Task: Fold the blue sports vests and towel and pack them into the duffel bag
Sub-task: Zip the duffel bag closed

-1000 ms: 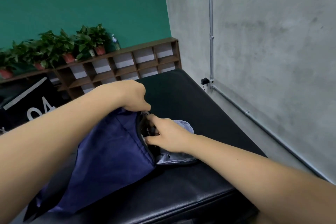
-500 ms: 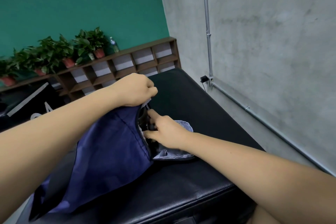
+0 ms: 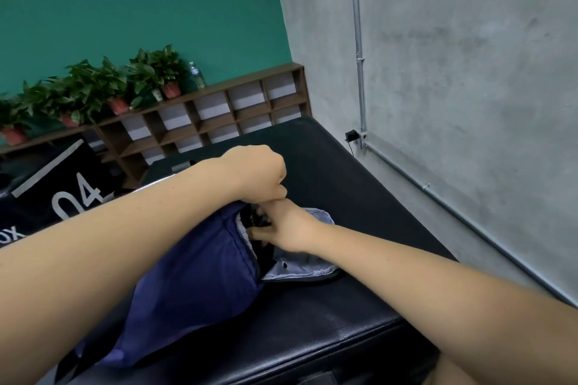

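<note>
The black padded, leather-look tabletop (image 3: 344,322) runs from 7 o'clock up toward 1 o'clock. Directly on it lies 1 navy-blue soft fabric duffel bag (image 3: 194,275), stretched from 7 o'clock to the centre, its open mouth facing 3 o'clock. At the mouth, a pale grey-blue lining flap (image 3: 300,269) spreads flat onto the black surface.

Duffel bag (image 3: 187,284) on the bench (image 3: 344,328), shelf (image 3: 219,117) behind it, potted plants (image 3: 93,84) atop the shelf

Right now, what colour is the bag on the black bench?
Dark navy blue bag, with a paler grey-blue lining at its mouth; the head view shows it.
</note>
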The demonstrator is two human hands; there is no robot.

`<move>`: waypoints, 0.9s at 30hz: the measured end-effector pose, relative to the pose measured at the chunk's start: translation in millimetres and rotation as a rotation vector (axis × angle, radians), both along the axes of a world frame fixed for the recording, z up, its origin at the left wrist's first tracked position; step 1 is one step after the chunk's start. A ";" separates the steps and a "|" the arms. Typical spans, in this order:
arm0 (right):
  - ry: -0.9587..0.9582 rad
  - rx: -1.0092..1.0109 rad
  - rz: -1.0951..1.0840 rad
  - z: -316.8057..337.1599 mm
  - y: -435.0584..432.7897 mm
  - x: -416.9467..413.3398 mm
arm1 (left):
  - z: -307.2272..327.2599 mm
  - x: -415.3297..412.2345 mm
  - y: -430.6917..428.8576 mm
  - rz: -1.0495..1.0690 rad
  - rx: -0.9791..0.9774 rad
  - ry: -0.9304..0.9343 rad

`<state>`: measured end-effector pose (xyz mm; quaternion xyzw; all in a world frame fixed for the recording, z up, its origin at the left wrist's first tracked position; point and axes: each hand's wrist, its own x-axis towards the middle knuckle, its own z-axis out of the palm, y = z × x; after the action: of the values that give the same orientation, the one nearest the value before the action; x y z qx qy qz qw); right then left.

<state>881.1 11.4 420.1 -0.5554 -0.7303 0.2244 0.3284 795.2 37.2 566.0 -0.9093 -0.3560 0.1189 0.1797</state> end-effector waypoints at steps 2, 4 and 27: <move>0.031 -0.045 -0.024 -0.4 0.4 4.9 | 2.0 -5.6 4.4 0.039 -0.022 0.055; 0.049 -0.075 -0.044 -1.4 0.2 13.3 | 5.4 -15.4 7.1 0.051 -0.083 0.024; -0.044 0.348 -0.134 138.2 -5.2 -39.2 | 11.5 -268.6 8.7 0.361 -0.064 -1.057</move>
<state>841.9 6.2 558.3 -0.5423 -0.7266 0.0603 0.4175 526.6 45.9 577.5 -0.7749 -0.5439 -0.3135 -0.0741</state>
